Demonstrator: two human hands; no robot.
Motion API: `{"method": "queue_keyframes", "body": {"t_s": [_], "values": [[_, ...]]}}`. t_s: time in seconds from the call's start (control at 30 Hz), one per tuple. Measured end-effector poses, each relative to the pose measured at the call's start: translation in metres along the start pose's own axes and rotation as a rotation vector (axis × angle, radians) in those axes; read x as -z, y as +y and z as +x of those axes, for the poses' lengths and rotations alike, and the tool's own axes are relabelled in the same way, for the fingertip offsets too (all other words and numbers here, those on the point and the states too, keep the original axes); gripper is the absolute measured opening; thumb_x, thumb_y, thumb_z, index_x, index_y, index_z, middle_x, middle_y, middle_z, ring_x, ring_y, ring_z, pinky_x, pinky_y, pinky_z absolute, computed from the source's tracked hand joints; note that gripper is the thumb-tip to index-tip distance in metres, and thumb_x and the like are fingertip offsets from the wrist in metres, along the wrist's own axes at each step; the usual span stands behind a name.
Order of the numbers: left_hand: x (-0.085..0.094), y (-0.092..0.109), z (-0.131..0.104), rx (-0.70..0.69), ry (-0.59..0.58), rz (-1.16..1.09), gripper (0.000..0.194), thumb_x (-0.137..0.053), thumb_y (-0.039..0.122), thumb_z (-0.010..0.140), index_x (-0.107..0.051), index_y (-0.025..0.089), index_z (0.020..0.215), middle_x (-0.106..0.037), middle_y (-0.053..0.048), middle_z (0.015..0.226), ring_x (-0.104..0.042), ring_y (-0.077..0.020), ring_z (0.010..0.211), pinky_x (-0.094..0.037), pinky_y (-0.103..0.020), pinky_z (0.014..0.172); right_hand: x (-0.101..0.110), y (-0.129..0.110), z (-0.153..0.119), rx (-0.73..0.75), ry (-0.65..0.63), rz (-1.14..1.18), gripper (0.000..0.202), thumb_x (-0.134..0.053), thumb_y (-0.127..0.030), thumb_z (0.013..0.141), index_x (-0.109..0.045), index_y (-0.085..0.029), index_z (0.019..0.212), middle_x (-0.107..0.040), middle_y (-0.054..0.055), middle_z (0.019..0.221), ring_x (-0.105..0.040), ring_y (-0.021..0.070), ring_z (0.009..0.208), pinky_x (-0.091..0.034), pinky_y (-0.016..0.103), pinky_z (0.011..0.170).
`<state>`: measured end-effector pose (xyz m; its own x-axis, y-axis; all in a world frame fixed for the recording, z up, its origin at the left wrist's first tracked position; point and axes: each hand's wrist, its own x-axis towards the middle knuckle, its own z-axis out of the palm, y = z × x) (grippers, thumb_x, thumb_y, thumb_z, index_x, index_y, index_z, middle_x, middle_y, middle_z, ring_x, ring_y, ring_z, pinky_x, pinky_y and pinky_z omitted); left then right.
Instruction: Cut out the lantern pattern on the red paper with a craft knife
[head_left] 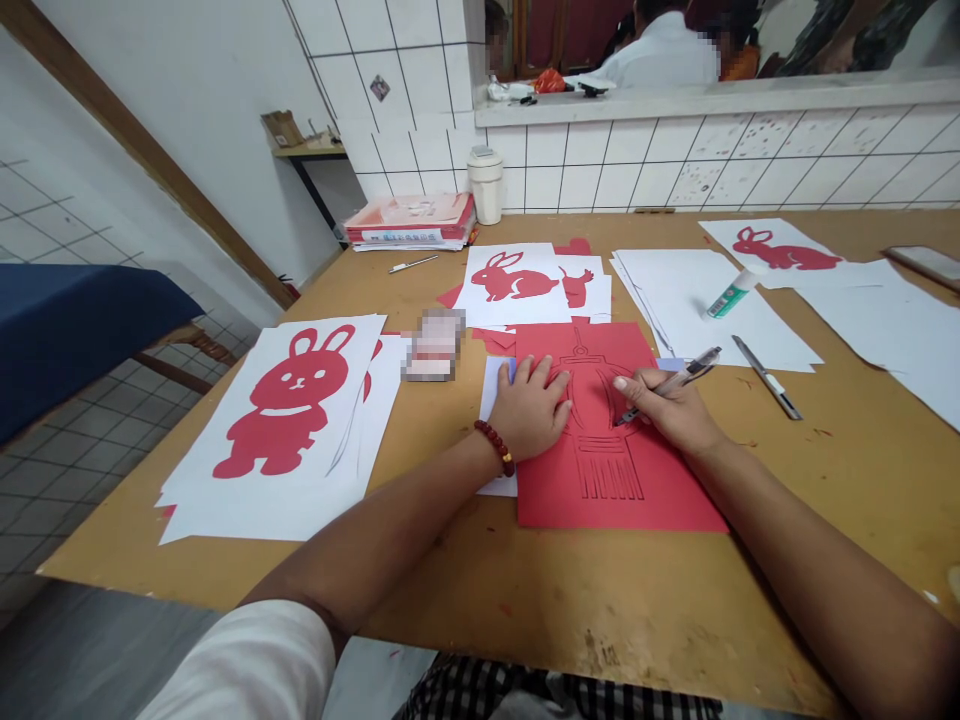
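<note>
While the left hand [531,408] splays on red paper [609,470], the right hand [673,412] grips a pen [691,370]. A utility knife [766,377] lies right.

Your red sheet [547,500] lies flat, its left part under your spread left hand [531,410]. Dark lines on it outline a lantern [589,395], partly covered, its body between your two hands and its striped fringe [611,478] below them, nearer you. Your slim, greyish pen-like tool [691,368] slants in your right hand [667,405], dark tip down at the lantern's body, back end rising beyond your fingers.
</note>
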<state>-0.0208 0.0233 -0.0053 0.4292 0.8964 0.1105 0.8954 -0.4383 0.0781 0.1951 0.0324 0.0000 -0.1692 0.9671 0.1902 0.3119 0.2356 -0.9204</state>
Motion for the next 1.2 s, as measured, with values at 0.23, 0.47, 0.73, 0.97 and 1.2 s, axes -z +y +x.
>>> {"method": "queue_keyframes", "body": {"t_s": [0.23,0.47,0.73,0.97,1.2], "values": [[-0.002,0.0,0.0,0.0,0.008,-0.007,0.05,-0.037,0.039,0.104,-0.047,0.021,0.149,-0.039,-0.013,0.16,-0.033,-0.0368,0.147,-0.024,-0.065,0.119,0.0,-0.001,0.0,-0.001,-0.01,-0.011,0.063,-0.067,-0.07,0.079,-0.039,-0.022,0.049,-0.037,-0.004,0.045,-0.033,0.0095,0.044,-0.028,0.027,0.044],[-0.001,0.0,0.0,-0.001,0.002,-0.004,0.05,-0.037,0.039,0.104,-0.046,0.02,0.15,-0.038,-0.014,0.16,-0.033,-0.037,0.147,-0.024,-0.065,0.118,0.001,-0.004,-0.001,0.006,-0.07,-0.024,0.062,-0.066,-0.073,0.078,-0.043,-0.022,0.05,-0.043,-0.002,0.046,-0.038,0.0106,0.046,-0.03,0.028,0.045],[0.0,0.0,-0.001,-0.005,-0.006,-0.001,0.05,-0.037,0.038,0.104,-0.047,0.019,0.149,-0.039,-0.014,0.16,-0.033,-0.0376,0.147,-0.025,-0.066,0.117,0.003,0.006,0.002,-0.008,0.087,0.031,0.061,-0.068,-0.07,0.078,-0.045,-0.022,0.049,-0.043,-0.002,0.044,-0.039,0.0112,0.044,-0.032,0.028,0.045],[0.001,0.0,0.0,-0.001,-0.016,-0.014,0.05,-0.036,0.038,0.104,-0.046,0.02,0.15,-0.038,-0.014,0.16,-0.032,-0.0374,0.147,-0.025,-0.066,0.118,0.002,0.009,0.006,-0.04,0.279,-0.013,0.062,-0.068,-0.07,0.078,-0.041,-0.023,0.049,-0.039,-0.002,0.045,-0.034,0.0117,0.045,-0.027,0.029,0.043],[-0.001,-0.001,0.0,-0.003,-0.005,-0.014,0.05,-0.036,0.039,0.104,-0.046,0.02,0.149,-0.038,-0.014,0.16,-0.032,-0.037,0.147,-0.024,-0.065,0.118,0.002,0.009,0.006,-0.022,0.275,-0.07,0.061,-0.065,-0.07,0.081,-0.041,-0.023,0.049,-0.041,-0.002,0.046,-0.035,0.0123,0.047,-0.028,0.03,0.046]]}}
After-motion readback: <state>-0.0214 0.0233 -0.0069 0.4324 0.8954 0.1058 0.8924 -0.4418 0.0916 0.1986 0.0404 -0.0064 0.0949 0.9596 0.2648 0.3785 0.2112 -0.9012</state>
